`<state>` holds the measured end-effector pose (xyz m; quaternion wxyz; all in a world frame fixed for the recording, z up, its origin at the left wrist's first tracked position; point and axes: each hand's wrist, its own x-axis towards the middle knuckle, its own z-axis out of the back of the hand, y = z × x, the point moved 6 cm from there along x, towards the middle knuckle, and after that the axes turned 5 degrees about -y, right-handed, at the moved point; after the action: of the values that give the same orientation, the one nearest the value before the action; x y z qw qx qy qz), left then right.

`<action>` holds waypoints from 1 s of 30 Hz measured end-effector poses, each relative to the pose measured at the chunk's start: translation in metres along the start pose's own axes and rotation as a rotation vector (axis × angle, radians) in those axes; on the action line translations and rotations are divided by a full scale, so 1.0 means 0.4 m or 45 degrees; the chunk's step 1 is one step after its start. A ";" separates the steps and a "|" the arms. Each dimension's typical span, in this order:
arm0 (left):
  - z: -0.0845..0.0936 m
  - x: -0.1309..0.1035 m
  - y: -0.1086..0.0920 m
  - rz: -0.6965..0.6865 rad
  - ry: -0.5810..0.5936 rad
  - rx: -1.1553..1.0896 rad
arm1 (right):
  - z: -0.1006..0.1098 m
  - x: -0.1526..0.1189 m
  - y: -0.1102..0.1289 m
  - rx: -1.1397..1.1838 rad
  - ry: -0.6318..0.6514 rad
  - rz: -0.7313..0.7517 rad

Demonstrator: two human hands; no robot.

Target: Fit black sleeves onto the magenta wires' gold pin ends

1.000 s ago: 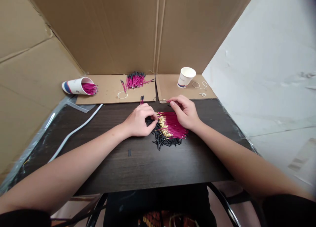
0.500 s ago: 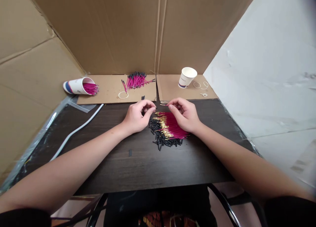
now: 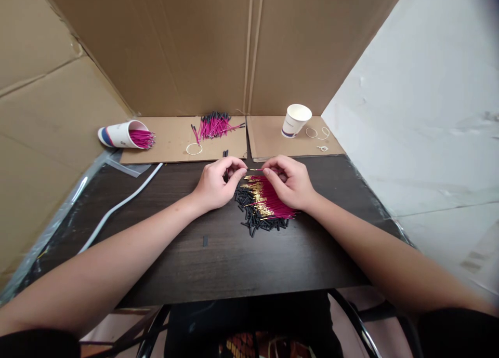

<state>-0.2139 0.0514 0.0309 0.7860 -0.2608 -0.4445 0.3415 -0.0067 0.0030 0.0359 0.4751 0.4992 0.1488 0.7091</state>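
Observation:
Between the thumb and finger of my right hand (image 3: 290, 180) is a thin magenta wire (image 3: 256, 169) with a gold pin end pointing left. That gold end reaches the fingertips of my left hand (image 3: 220, 183), which are pinched together. What the left fingertips hold is too small or hidden to name. Black sleeve ends (image 3: 225, 153) stick up just behind the left hand; I cannot tell if it holds them. Below both hands lies a row of magenta wires (image 3: 278, 204), gold ends to the left, on a heap of short black sleeves (image 3: 255, 224).
At the back, a bundle of black-sleeved magenta wires (image 3: 215, 127) lies on cardboard (image 3: 167, 153) near a rubber band (image 3: 194, 149). A tipped paper cup (image 3: 117, 135) holds more wires at left. An upright paper cup (image 3: 296, 121) stands at right. A pale cable (image 3: 125, 204) crosses the dark table (image 3: 234, 275).
My right hand has moved slightly left, bringing the wire's gold end up to my left fingertips. The left hand has barely moved.

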 end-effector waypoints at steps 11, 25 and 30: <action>0.000 0.000 -0.004 -0.003 0.013 0.009 | 0.001 0.002 0.003 -0.016 0.002 0.020; -0.007 -0.008 -0.020 -0.136 0.040 0.069 | -0.002 0.003 0.025 -0.104 0.058 0.113; -0.008 -0.010 -0.024 -0.191 0.046 0.095 | -0.007 0.000 0.030 -0.098 0.078 0.167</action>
<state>-0.2097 0.0419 0.0342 0.8265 -0.2034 -0.4354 0.2932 -0.0154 -0.0026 0.0428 0.4418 0.4673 0.1027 0.7588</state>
